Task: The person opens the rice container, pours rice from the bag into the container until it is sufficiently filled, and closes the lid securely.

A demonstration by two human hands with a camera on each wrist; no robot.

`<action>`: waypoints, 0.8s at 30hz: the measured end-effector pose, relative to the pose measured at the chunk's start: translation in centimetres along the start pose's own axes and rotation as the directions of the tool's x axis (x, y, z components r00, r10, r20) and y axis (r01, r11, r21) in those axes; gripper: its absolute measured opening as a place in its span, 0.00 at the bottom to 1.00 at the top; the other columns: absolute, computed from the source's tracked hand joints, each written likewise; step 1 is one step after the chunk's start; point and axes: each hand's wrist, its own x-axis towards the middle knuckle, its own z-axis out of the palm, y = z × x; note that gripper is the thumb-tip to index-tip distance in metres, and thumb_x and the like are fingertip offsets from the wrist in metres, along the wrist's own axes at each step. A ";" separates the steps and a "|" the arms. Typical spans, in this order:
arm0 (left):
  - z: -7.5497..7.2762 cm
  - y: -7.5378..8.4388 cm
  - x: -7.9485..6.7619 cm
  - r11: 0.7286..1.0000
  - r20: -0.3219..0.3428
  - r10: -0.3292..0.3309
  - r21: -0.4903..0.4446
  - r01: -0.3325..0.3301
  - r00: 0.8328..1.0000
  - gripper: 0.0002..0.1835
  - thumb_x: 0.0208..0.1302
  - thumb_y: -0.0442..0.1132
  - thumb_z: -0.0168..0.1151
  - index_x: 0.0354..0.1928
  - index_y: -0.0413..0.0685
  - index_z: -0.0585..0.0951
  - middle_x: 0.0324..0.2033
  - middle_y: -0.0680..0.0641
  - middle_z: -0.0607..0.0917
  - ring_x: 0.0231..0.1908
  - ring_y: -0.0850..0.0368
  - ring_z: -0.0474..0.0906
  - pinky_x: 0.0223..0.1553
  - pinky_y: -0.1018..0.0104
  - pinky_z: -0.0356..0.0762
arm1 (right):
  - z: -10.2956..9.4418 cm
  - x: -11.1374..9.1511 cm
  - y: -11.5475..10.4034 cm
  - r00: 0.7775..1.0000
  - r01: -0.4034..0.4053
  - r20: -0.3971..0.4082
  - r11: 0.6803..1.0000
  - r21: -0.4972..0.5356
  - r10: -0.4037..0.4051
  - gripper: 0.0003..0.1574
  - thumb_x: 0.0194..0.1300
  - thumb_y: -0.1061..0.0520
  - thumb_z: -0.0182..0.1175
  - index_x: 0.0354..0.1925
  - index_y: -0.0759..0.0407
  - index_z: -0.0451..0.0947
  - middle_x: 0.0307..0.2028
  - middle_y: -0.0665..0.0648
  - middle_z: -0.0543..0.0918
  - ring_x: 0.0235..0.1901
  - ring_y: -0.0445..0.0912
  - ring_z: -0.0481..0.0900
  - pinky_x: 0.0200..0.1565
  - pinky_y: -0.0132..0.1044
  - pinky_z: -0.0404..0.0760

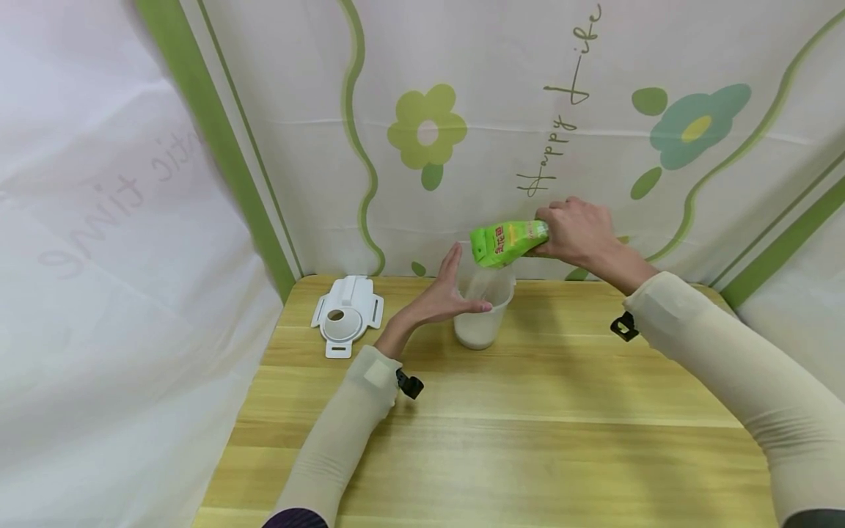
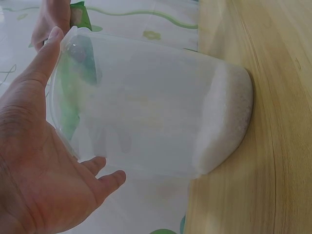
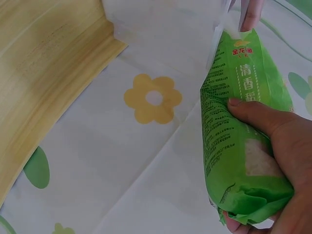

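Note:
Near the back edge of the wooden table (image 1: 528, 411) a translucent plastic container (image 2: 146, 97) stands upright, with white rice (image 2: 231, 102) in its bottom. My left hand (image 1: 439, 297) spans its top, thumb at the rim on one side and spread fingers on the other. Above the mouth, my right hand (image 1: 577, 231) grips a green rice bag (image 3: 243, 136) by its closed end. The bag is tilted down to the left, and a pale stream falls from it into the container. Printed Chinese characters and a small see-through window mark the bag's side.
A white plastic lid-like piece (image 1: 356, 293) with side tabs and a round opening lies at the table's back left. Behind the table hangs a white curtain (image 1: 488, 88) with flowers and lettering; more white cloth (image 1: 119, 293) hangs at the left.

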 end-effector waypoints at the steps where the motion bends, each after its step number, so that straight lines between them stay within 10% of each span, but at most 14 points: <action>1: 0.0 0.0 0.0 1.000 0.001 0.000 -0.004 0.000 1.000 0.73 0.60 0.57 0.78 0.85 0.50 0.28 0.85 0.53 0.27 0.84 0.47 0.31 0.80 0.39 0.49 | 0.0 0.0 0.0 1.000 0.001 -0.002 1.000 -0.001 -0.001 0.35 0.49 0.34 0.83 0.41 0.57 0.84 0.32 0.58 0.85 0.30 0.55 0.75 0.23 0.50 0.74; 24: -0.1 -0.2 -0.1 1.000 -0.005 0.000 -0.005 0.000 1.000 0.72 0.61 0.57 0.77 0.85 0.50 0.29 0.85 0.51 0.28 0.84 0.47 0.31 0.80 0.40 0.48 | 0.0 0.8 -0.5 1.000 0.012 -0.011 1.000 -0.024 -0.012 0.35 0.52 0.36 0.82 0.42 0.60 0.83 0.35 0.61 0.85 0.33 0.59 0.77 0.24 0.55 0.77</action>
